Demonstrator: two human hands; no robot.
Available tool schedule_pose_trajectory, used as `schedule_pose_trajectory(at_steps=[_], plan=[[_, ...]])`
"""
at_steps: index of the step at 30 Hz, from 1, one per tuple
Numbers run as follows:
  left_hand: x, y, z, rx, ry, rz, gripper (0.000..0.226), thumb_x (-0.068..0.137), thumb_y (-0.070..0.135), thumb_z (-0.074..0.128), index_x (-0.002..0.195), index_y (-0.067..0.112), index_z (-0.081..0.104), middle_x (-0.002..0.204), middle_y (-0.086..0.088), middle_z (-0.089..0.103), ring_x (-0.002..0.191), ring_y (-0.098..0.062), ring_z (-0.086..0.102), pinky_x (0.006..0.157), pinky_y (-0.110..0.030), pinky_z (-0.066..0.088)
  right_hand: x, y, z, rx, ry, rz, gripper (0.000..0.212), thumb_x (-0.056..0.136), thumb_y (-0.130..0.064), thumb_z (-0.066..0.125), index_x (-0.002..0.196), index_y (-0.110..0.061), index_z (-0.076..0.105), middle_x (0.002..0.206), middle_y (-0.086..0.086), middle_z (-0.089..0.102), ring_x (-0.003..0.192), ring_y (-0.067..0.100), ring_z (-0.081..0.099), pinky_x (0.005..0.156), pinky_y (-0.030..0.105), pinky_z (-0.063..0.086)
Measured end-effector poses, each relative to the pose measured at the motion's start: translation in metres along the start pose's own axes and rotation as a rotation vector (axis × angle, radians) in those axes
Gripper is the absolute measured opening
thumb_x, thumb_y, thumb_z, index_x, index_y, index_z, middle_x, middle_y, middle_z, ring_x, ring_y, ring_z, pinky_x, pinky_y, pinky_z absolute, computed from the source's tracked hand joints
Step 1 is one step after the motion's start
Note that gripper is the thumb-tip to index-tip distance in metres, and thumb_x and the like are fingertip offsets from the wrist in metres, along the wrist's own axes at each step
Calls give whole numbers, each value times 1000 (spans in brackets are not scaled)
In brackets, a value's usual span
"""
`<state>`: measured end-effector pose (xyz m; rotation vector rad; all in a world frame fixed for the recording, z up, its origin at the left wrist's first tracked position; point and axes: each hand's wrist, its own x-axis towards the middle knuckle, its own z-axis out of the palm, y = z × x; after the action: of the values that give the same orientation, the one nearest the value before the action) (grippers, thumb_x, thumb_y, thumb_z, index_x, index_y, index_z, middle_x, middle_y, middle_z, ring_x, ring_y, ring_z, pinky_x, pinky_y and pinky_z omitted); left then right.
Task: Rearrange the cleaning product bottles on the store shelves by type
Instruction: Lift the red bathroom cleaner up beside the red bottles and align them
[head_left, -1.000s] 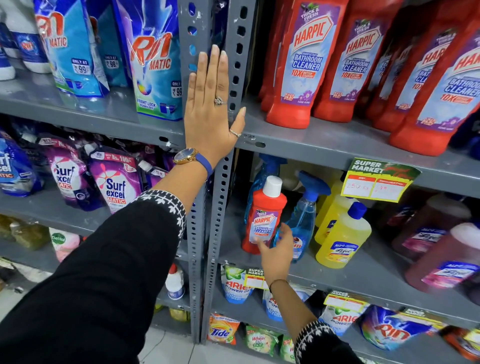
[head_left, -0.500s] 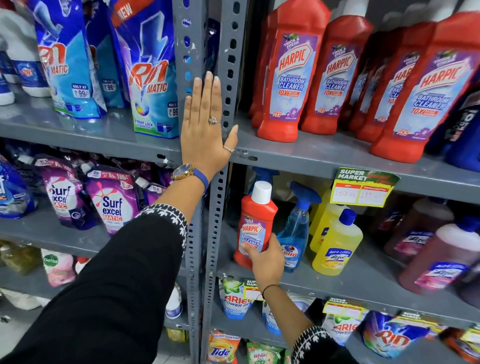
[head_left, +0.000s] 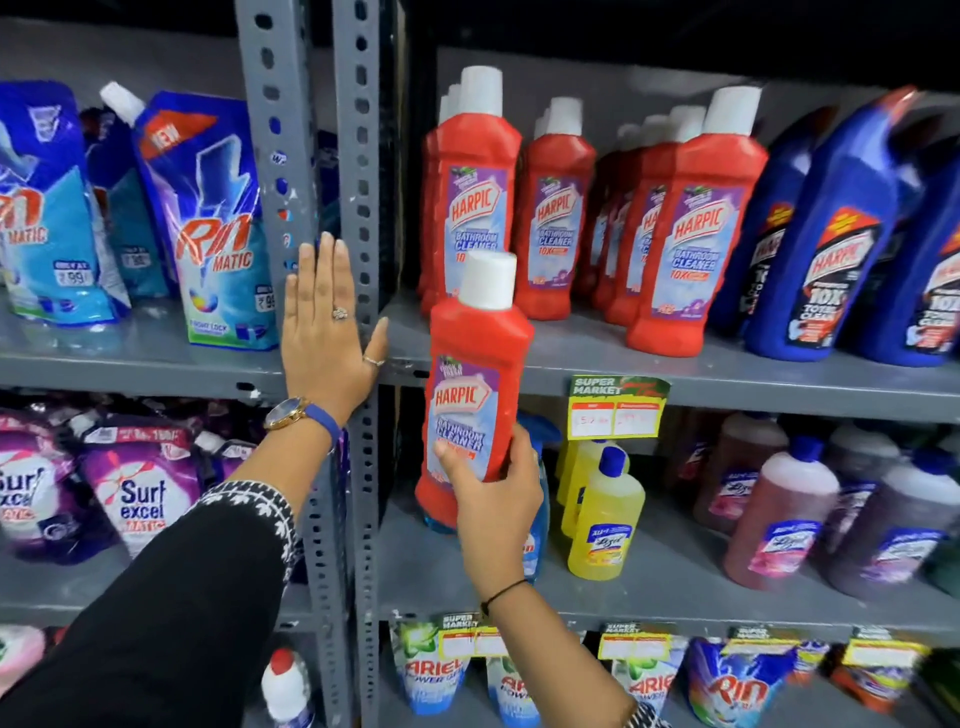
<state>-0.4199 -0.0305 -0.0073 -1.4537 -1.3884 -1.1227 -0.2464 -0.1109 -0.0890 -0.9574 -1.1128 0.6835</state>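
My right hand (head_left: 493, 499) grips a red Harpic bathroom cleaner bottle (head_left: 475, 374) with a white cap, held upright in the air in front of the upper shelf's edge (head_left: 727, 387). Several matching red Harpic bottles (head_left: 691, 234) stand on that upper shelf. My left hand (head_left: 327, 332) lies flat, fingers apart, against the grey upright post (head_left: 363, 156) and holds nothing. A blue spray bottle (head_left: 537, 499) stands behind my right hand on the middle shelf, mostly hidden.
Dark blue Harpic toilet cleaner bottles (head_left: 831, 244) stand at the upper right. Yellow Lizol bottles (head_left: 605, 514) and pinkish ones (head_left: 779, 519) fill the middle shelf. Rin pouches (head_left: 218, 228) and Surf Excel pouches (head_left: 135, 493) are in the left bay. A price tag (head_left: 615, 408) hangs from the upper shelf.
My right hand has lifted the red Harpic bottle off the middle shelf up to the level of the upper shelf. My left hand stays on the post.
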Motion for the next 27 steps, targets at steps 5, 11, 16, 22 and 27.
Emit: schedule_pose_trajectory(at_steps=[5,11,16,22,27], plan=[[0,2,1,-48,23,-5,74,95,41,42,150,1,13,155,-17,18,145,-25,4,118,-35,-1,27,-55,16,89,193,-117,55,63,-47,74,113,-28,61,95,-11,67,98,16,52,89,41,48],[-1,0,2,12,4,-19,75,93,40,38,150,1,10,156,-17,16,145,-20,-3,118,-34,-3,66,-93,29,138,311,-142,63,74,-32,77,130,-22,50,98,-18,58,108,16,41,104,50,33],[-1,0,3,11,7,-13,74,95,40,37,151,3,6,156,-17,15,145,-21,-2,118,-36,-1,106,-94,34,47,348,-120,65,78,-37,72,135,-22,44,124,-3,63,116,18,37,108,46,22],[-1,0,4,20,1,-22,74,94,39,39,150,1,10,156,-17,15,145,-20,-5,118,-36,-1,141,-84,33,-146,364,-93,59,83,-35,68,136,-22,43,132,-5,56,116,23,38,102,41,20],[-2,0,4,29,7,-21,73,94,39,39,150,1,11,156,-17,16,145,-22,-3,118,-37,0,164,-72,33,-244,332,-102,61,85,-35,66,138,-21,39,129,-1,59,115,25,40,101,43,21]])
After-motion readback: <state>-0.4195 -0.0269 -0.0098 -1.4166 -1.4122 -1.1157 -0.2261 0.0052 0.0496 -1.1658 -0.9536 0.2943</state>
